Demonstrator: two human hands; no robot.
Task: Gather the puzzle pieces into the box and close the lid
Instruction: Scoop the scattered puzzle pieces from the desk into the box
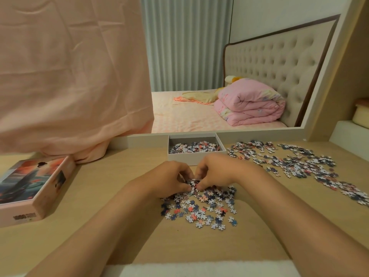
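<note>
A white open box stands at the back of the desk with several puzzle pieces inside. A loose pile of puzzle pieces lies in front of it. My left hand and my right hand meet over the far edge of this pile, fingers curled, pinching a clump of pieces between them. A long scatter of more pieces spreads over the right side of the desk. The pink lid with a printed picture lies at the left.
A peach cloth hangs over the left part of a mirror behind the desk, its hem resting on the desk near the lid. A pale shelf unit rises at the right.
</note>
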